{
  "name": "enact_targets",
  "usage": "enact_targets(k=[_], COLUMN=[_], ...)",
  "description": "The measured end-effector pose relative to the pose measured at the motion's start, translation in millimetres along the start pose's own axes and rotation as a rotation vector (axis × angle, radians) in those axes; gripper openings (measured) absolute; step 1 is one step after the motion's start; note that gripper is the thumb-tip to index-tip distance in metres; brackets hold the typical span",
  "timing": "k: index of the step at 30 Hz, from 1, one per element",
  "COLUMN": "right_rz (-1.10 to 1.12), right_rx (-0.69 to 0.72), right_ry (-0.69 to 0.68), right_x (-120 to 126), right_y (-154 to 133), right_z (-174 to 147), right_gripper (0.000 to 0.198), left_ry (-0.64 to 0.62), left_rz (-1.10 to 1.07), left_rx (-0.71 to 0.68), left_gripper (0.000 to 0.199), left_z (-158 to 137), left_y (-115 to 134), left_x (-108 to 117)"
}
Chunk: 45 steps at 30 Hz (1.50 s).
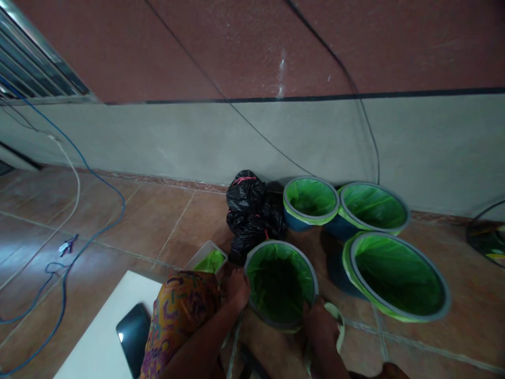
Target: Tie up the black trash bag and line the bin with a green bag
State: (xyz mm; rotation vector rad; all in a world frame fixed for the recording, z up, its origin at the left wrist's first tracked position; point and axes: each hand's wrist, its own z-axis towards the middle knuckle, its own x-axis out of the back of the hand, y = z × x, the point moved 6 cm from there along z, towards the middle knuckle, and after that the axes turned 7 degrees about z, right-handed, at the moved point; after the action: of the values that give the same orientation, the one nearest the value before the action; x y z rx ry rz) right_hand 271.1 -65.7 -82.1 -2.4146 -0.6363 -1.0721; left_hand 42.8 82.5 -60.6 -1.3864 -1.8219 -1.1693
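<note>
Green-lined bin (280, 243) is on the tiled floor (209, 216), nr ctr, w/ R hand (320, 325) closed over its near-right rim & a pale strip (340, 331) looping just beside that hand; L hand (236, 288) is curled at the left rim, but can't tell if it's got hold. Black bags (246, 218) sit just far-left of the bin, tub (198, 256) w/ green stuff (213, 261) is left, & 3 more lined bins (398, 279) stand right, 2 farther off.

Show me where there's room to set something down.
Bare tile shows between the blue cable and the black bags, beyond the white board. It's crowded around the bin between left hand and right hand: bags and three other bins behind or rightward, a tub leftward.
</note>
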Motion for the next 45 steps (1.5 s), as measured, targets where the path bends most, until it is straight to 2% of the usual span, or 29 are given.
enact_targets(k=[7,11,17,21,24,27,29,31,34,36,38,41,45], right_rz=[-0.006,-0.011,0.012,0.063,0.006,-0.065,-0.092,-0.086,-0.067,-0.059,-0.056,-0.067,-0.057], right_rx=[0.054,0.039,0.087,0.058,0.015,0.055,0.192,0.319,0.42,0.438,0.439,0.442,0.456], right_ry=[-0.003,-0.01,0.013,0.022,0.054,0.215,0.307,0.342,0.32,0.291,0.273,0.284,0.356], right_x=[-3.2,-3.2,-8.3,-7.1,3.8,30.4,47.2,57.2,57.4,50.1,41.2,33.1,38.1], right_y=[1.7,2.4,-5.2,3.1,8.4,-6.5,-31.6,-57.6,-84.0,-90.5,-90.7,-87.8,-89.6], right_z=[4.7,3.8,1.1,3.3,9.5,21.7,32.1,43.8,61.9,72.6,81.1,87.9,80.0], right_gripper=[0.038,0.04,0.041,0.044,0.052,0.058,0.058,0.058,0.056,0.056,0.057,0.06,0.06], left_ry=[0.003,-0.003,-0.024,-0.022,-0.02,0.046,0.101,0.115,0.07,0.01,-0.042,-0.054,-0.028], left_rz=[0.009,-0.033,-0.086,-0.077,-0.045,-0.066,-0.059,0.0,0.11,0.179,0.253,0.328,0.291], left_rx=[-0.029,-0.005,0.026,0.022,0.026,0.059,-0.01,-0.155,-0.347,-0.423,-0.469,-0.506,-0.537], left_gripper=[0.024,0.023,0.017,0.017,0.024,0.043,0.054,0.059,0.065,0.068,0.072,0.075,0.076], left_z=[1.4,-0.4,-0.6,-0.8,-2.5,0.9,9.4,21.6,39.1,47.2,52.1,55.6,56.3], left_y=[0.4,0.1,0.0,-1.5,-3.5,0.3,16.3,42.8,82.1,98.6,105.6,104.9,100.0], left_x=[-3.1,-1.9,-2.2,-4.1,-5.3,0.4,6.8,10.5,7.6,0.5,-7.9,-16.4,-16.3])
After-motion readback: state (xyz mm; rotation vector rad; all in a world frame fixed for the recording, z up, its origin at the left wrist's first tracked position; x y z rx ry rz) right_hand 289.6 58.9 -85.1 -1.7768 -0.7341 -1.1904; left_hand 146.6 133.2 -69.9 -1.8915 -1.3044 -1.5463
